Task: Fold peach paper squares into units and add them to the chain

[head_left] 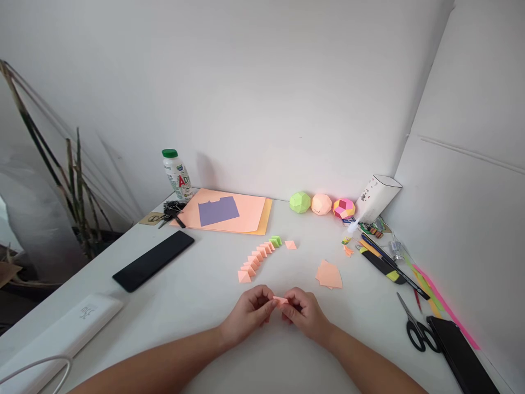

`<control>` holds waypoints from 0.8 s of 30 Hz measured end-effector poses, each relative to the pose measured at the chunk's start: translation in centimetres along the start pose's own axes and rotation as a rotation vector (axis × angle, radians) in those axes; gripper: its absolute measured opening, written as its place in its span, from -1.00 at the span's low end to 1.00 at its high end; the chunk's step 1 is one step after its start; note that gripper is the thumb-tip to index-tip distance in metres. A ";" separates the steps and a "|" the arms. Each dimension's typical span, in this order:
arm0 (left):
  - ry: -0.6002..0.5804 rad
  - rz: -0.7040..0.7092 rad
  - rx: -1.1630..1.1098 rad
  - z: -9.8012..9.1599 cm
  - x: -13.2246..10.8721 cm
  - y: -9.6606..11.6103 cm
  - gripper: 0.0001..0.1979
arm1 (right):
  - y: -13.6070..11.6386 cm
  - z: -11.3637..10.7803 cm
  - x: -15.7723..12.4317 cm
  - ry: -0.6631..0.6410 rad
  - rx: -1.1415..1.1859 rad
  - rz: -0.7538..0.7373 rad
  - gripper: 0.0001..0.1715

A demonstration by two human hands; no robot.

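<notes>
I see the bare left hand (248, 314) and the bare right hand (308, 316) nearly meeting above the white tabletop (197, 334), near its front. Both are closed to narrow pinches on one small peach folded paper piece (280, 300), one hand at each end. I judge that two-ended grip suits something so thin and light, since it braces the creases; its underside is hidden from me.

Just beyond, a curved row of peach folded paper units (256, 255) ends in green folded paper units (276, 241). They overlap like scales, perhaps to save room and keep the count easy. A flat peach paper diamond (291, 244) lies apart beside the green end. To the right, loose peach paper sheets (329, 274) fan untidily within easy reach.

Against the wall sit a green faceted paper ball (299, 202), a peach one (321, 204) and a pink, yellow and dark-red one (343, 208), matte and crisp-edged. Black-handled metal scissors (416, 328) lie slightly open at the far right, away from the fingers.
</notes>
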State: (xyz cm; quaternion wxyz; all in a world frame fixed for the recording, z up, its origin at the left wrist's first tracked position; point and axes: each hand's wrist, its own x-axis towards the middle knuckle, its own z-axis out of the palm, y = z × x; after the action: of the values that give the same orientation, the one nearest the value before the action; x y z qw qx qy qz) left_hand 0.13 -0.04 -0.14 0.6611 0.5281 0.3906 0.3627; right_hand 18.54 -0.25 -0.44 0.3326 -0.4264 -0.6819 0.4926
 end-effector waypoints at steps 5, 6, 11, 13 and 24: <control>0.022 0.001 -0.012 0.1 -0.1 0.1 -0.70 | 0.1 0.0 0.0 -0.011 -0.001 0.006 -0.69; 0.026 0.003 -0.023 0.1 -0.1 0.1 -0.70 | 0.1 0.0 0.0 -0.014 0.000 0.002 -0.70; 0.010 0.028 -0.029 0.1 0.0 -0.1 -0.74 | 0.1 -0.1 0.1 -0.023 -0.005 -0.013 -0.71; -0.012 0.035 -0.012 0.0 0.0 -0.1 -0.75 | 0.0 -0.1 0.2 -0.023 -0.006 -0.012 -0.71; -0.003 0.025 0.030 0.2 -0.2 0.1 -0.88 | -0.7 -0.1 0.0 -0.002 0.055 -0.004 -0.73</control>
State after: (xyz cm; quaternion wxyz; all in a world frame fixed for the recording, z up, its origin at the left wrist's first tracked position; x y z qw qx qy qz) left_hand 0.20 -0.23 -0.01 0.6490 0.5434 0.3885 0.3642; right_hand 18.46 -0.28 0.21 0.3446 -0.4151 -0.6693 0.5109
